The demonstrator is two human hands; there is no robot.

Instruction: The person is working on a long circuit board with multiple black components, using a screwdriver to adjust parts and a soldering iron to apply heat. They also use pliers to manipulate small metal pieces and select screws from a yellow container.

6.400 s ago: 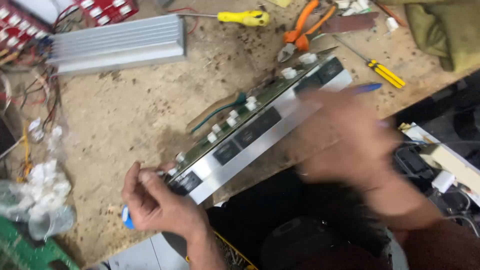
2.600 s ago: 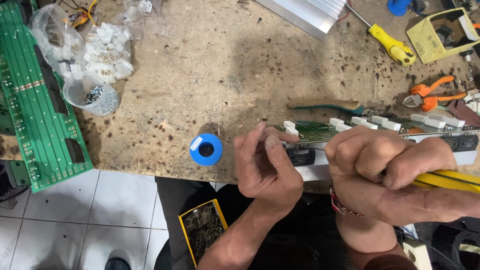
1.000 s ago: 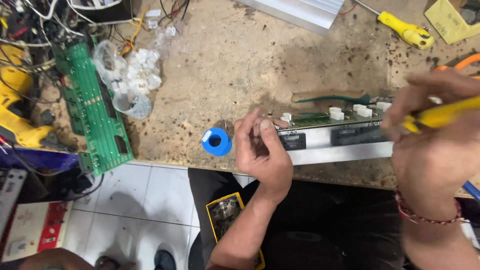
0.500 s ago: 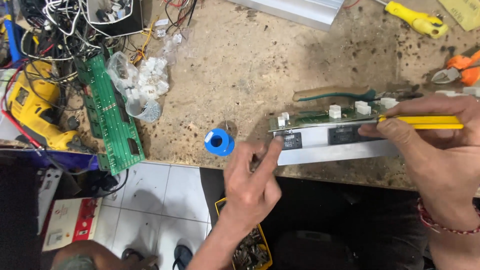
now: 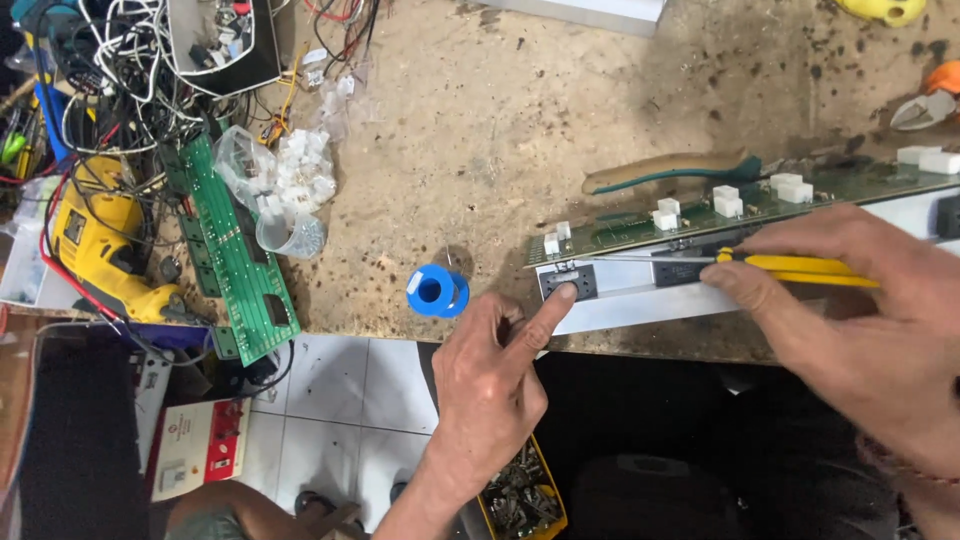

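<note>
Holding one screwdriver (image 5: 790,266), right hand (image 5: 860,310); left hand (image 5: 490,375) touches one board (image 5: 640,228).

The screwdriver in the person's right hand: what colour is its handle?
Yellow with a black collar: the screwdriver in the right hand, seen in the head view.

A worn workbench (image 5: 560,120) carries a blue spool (image 5: 437,291) and green circuit board (image 5: 232,252).

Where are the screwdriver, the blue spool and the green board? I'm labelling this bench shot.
screwdriver (image 5: 800,266), head view, on its yellow handle in the right hand.
blue spool (image 5: 437,291), head view, on its round end face.
green board (image 5: 232,250), head view, on its middle, at the table's left edge.
</note>
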